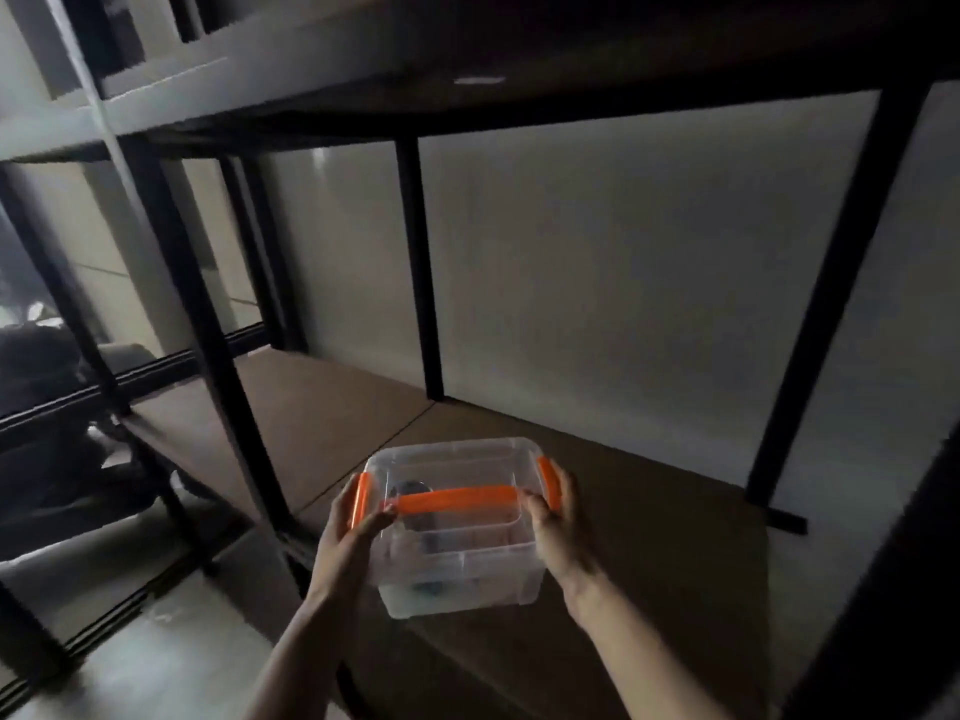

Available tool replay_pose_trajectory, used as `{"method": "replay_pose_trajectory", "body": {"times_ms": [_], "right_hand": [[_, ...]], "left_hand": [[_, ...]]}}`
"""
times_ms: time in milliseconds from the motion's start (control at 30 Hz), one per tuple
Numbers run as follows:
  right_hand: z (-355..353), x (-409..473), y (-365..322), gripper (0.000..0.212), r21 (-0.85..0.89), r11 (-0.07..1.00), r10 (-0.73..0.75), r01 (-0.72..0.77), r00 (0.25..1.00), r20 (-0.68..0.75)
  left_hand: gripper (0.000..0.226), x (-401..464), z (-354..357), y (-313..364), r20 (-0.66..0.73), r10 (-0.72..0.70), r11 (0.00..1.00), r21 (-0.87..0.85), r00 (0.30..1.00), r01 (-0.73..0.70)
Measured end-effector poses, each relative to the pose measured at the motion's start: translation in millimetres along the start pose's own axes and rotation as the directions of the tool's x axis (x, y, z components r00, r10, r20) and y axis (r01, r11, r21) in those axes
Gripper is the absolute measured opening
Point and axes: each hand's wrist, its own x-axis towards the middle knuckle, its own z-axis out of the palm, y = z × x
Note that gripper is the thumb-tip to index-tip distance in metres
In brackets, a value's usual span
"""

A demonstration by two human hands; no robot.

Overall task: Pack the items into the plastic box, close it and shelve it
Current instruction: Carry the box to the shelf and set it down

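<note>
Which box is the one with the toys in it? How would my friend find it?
Look at the big black shelf, then down to its brown board. Two hands hold a clear box there. It has an orange handle and orange clips, the only bright thing around.

The room is dim. A black metal shelving frame (415, 262) stands against a pale grey wall (623, 283), its brown board shelf (649, 511) lit faintly from the left. An upper shelf (519, 54) casts shadow overhead. A glossy grey floor (171, 662) shows lower left, beside dark window rails (156, 366).
</note>
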Motion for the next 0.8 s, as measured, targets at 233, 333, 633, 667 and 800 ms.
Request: {"method": "replay_pose_trajectory", "body": {"times_ms": [233, 333, 633, 667, 800], "right_hand": [[-39, -9, 16, 0.064, 0.054, 0.989, 0.148, -0.138, 0.942, -0.300], [-46, -19, 29, 0.063, 0.035, 0.983, 0.180, -0.182, 0.891, -0.416], [-52, -40, 70, 0.067, -0.091, 0.925, 0.275, -0.368, 0.817, -0.507], [-52, -40, 75, 0.068, -0.095, 0.915, 0.293, -0.392, 0.808, -0.511], [-52, -36, 99, 0.068, -0.086, 0.894, 0.334, -0.440, 0.781, -0.528]], "left_hand": [[0.041, 58, 69, -19, 0.378, -0.118, 0.989, 0.132, 0.918, 0.072], [0.053, 68, 85, -39, 0.457, -0.179, 0.979, 0.173, 0.871, 0.111], [0.051, 81, 106, -98, 0.622, -0.170, 0.961, 0.278, 0.764, -0.013], [0.055, 85, 105, -107, 0.607, -0.200, 0.955, 0.297, 0.769, 0.014], [0.071, 101, 102, -161, 0.556, -0.296, 0.929, 0.358, 0.776, 0.098]]}}
